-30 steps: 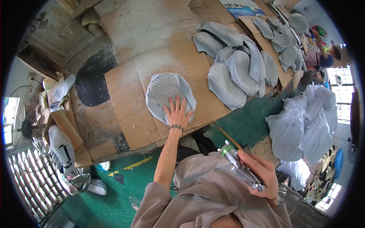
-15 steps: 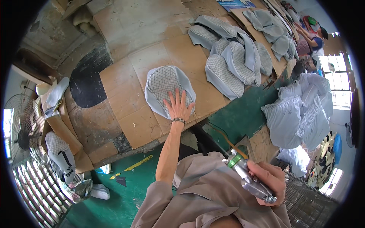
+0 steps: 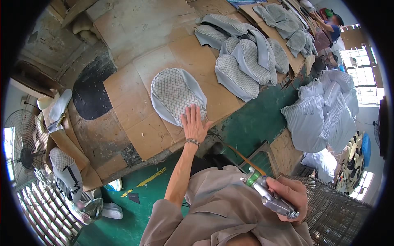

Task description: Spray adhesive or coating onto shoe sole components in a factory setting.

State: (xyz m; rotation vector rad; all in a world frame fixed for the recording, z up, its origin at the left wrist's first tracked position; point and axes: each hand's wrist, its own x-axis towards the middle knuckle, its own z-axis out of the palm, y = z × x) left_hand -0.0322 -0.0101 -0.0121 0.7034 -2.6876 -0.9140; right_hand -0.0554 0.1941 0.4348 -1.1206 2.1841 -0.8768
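My left hand [image 3: 194, 126] lies flat, fingers stretched out, on the near edge of a grey padded cover [image 3: 171, 91]. This cover has a light, diamond-patterned middle and a smooth grey border, and lies on a cardboard sheet [image 3: 131, 119] on the table. Close to my chest, my right hand [image 3: 289, 195] is wrapped round a silver spray gun [image 3: 262, 190] with a green ring. The gun's nozzle end points up and left, away from the cover. Part of its body is hidden behind my fingers.
Similar grey covers [image 3: 242, 74] are piled right of the cardboard, with more [image 3: 287, 26] farther back. White plastic sacks [image 3: 320, 119] stand on the green floor at right. A person [image 3: 330, 30] stands far right. At left are a fan [image 3: 26, 156] and a black oval patch [image 3: 92, 90].
My left hand has slid toward me, from the cover's middle to its near edge, leaving more of the pattern exposed. My right hand still holds the spray gun in about the same place.
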